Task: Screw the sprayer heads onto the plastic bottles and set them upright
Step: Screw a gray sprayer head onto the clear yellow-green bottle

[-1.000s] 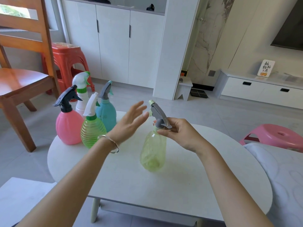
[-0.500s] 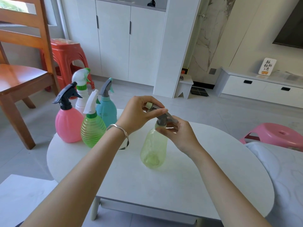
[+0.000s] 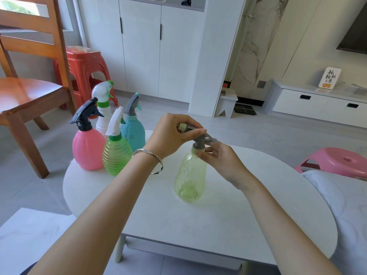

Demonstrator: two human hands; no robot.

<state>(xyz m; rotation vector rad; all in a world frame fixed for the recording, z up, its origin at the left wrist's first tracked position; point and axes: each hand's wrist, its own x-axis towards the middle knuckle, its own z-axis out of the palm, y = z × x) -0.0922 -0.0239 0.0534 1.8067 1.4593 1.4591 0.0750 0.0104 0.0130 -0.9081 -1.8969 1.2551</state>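
Pale yellow-green translucent plastic bottle (image 3: 190, 175) stands upright near the middle of the white oval table (image 3: 258, 225), grey trigger sprayer head (image 3: 200, 138) sitting on its neck. Left hand (image 3: 168, 135) pinches the sprayer's nozzle end, fingers (image 3: 193, 132) closed over the top; right hand (image 3: 220, 161) wraps fingertips around the collar at the neck, gripping it. Looks empty, so it should be light and easy to tip, with thin walls likely to flex if squeezed; the stiff collar and neck are the sensible places to hold. Smooth plastic could slip during the twist. Four finished bottles cluster at the far left edge: pink (image 3: 88, 149), ribbed green (image 3: 116, 155), teal (image 3: 132, 133), white (image 3: 103, 116). Plenty of bare table in front and to the right; the near edge is well apart from the bottle
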